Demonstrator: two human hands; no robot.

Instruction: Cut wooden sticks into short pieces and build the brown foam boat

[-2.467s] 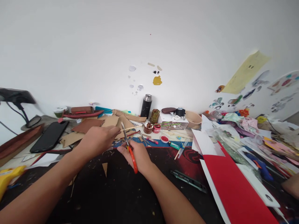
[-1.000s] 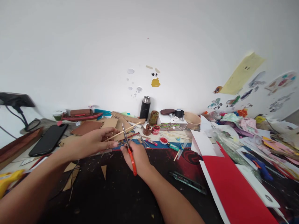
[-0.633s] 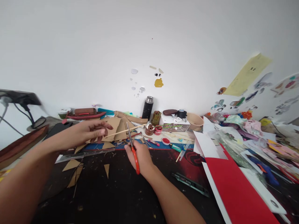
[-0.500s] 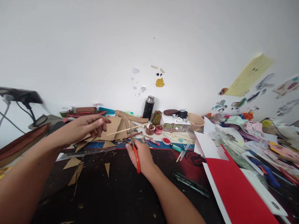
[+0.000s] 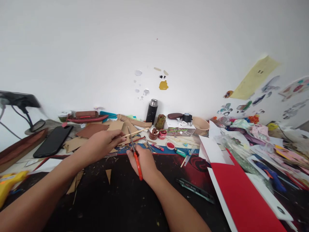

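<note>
Head view, left hand (image 5: 109,143): pinching the stick (image 5: 140,130) near one end, fingertips pressed together, held above the cardboard (image 5: 120,126).
Right hand (image 5: 145,161): closed round the orange handles of the scissors (image 5: 138,166), with blades pointing up and away.
Stick: slanting from the left hand past the blades, out toward the brown jar (image 5: 153,134); cannot tell if touching it.
Scissors: crossing the stick just beside the left fingertips; blade gap too small to tell.
Behind the hands: crowded with the brown jar, the pink jar (image 5: 162,134) close beside it, then the upright flask (image 5: 152,111) near the wall (image 5: 96,48).
Right of the jars: holding the red dish (image 5: 170,146), loose sticks (image 5: 185,140) and the round bowl (image 5: 201,125).
Desk (image 5: 116,206), near side: dark, dotted with scraps; bearing a cardboard triangle (image 5: 108,176) below the left hand and the green cutter (image 5: 195,190) well to the right of the right hand.
Far right: covered by the red sheet (image 5: 248,193), with the blue glue gun (image 5: 274,177) beyond.
Far left: occupied by the phone (image 5: 53,141), lying flat, and the yellow tool (image 5: 11,184), partly out of view.
</note>
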